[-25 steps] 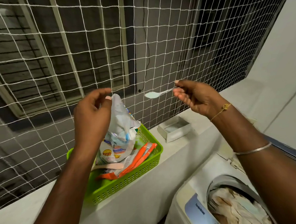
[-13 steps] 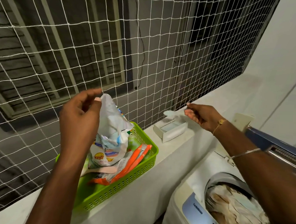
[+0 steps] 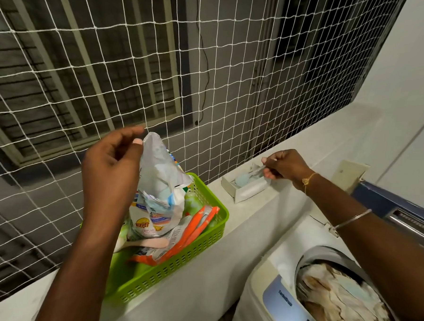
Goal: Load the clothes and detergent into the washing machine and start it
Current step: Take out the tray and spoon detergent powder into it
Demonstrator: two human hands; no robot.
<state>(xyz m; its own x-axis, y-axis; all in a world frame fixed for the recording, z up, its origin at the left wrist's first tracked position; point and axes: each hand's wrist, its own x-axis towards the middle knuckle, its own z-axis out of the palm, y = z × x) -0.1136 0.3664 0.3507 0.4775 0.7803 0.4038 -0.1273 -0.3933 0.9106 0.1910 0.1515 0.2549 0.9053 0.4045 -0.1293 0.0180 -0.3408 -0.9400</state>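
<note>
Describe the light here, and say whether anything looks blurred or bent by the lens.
Head view: dim, flat light, dark behind the net; the clothes in the washing machine are blurred at lower right; the wide lens bows the net lines near the edges; the left hand and detergent packet look sharp.
</note>
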